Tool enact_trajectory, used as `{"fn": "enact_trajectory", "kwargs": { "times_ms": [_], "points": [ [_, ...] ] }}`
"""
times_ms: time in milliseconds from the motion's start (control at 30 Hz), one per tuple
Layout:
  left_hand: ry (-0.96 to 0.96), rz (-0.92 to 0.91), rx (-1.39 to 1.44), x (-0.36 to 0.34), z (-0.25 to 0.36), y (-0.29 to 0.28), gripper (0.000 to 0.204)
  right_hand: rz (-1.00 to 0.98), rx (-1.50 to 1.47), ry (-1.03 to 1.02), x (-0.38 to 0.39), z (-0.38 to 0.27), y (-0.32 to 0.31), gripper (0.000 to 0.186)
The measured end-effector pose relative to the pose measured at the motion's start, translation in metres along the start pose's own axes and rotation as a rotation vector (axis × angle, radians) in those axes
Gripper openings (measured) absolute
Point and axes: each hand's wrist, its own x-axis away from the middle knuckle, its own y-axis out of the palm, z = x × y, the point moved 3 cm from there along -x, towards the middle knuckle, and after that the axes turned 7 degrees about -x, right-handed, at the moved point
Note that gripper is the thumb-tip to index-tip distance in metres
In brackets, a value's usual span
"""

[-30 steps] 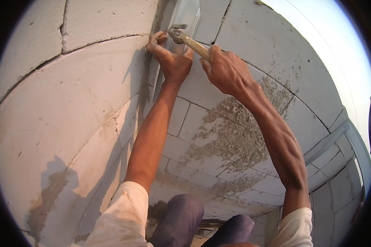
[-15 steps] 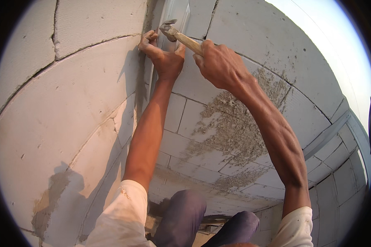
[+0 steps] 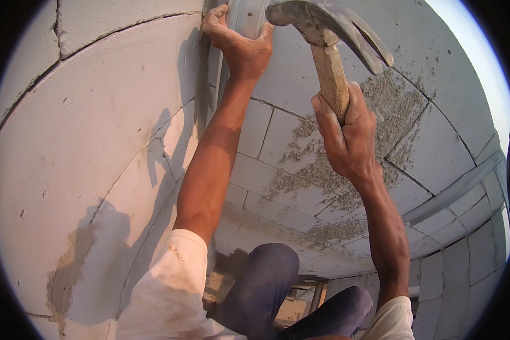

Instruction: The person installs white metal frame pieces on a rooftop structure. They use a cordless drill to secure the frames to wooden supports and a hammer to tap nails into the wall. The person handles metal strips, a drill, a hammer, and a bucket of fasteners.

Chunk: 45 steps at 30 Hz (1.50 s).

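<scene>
My left hand (image 3: 241, 48) spans the channel (image 3: 247, 20), a pale metal strip set upright in the corner where the left wall (image 3: 113, 102) meets the right wall (image 3: 294, 62). It is spread wide and holds the strip by its edges: fingers curled at the left edge, thumb against the right one. Whether the fingertips also pinch something small, I cannot tell.

My right hand (image 3: 351, 133) is wrapped around the wooden handle of the hammer (image 3: 324, 37), with the thumb laid up along the wood. The handle points up and slightly left out of my fist. The head lies across its top, striking face to the left, toward the channel, and claw out to the right and sloping down. The head looks nearer to my eyes than the channel and stands apart from it.

So the channel lies up and to the left of my right hand, its long axis running nearly straight up the corner, and it passes down just left of my left wrist. The left hand is the nearer one, touching it; the right hand is well apart. Rough mortar (image 3: 402, 107) clings to the right wall behind my right hand, and my knees (image 3: 260, 277) are bent below.
</scene>
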Motion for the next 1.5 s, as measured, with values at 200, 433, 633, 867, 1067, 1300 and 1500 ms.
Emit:
{"fn": "enact_trajectory", "kwargs": {
  "times_ms": [200, 433, 633, 867, 1067, 1300, 1500],
  "points": [
    [-0.534, -0.425, 0.599, 0.085, 0.150, -0.076, 0.064, -0.096, -0.147, 0.298, 0.166, 0.025, -0.054, 0.023],
    [-1.639, -0.985, 1.387, 0.201, 0.341, -0.105, 0.024, -0.256, -0.098, 0.579, 0.284, 0.051, -0.082, 0.050],
    [-1.904, -0.744, 1.048, 0.220, 0.360, -0.102, 0.035, -0.416, -0.254, 0.797, 0.356, 0.059, -0.100, 0.056],
    [-1.833, -0.979, 1.184, 0.248, 0.358, -0.112, 0.042, 0.415, 0.191, 1.390, 0.675, -0.001, -0.197, 0.037],
    [-1.830, -1.108, 1.144, 0.270, 0.366, -0.102, 0.042, 0.453, 0.833, 1.857, 0.907, -0.112, -0.270, 0.027],
    [-1.851, -1.206, 1.106, 0.297, 0.402, -0.096, 0.043, 0.094, 1.054, 1.788, 0.941, -0.105, -0.238, 0.028],
    [-1.925, -1.224, 1.105, 0.301, 0.417, -0.101, 0.042, 0.170, 0.964, 1.782, 0.943, -0.102, -0.240, 0.018]
  ]
}}
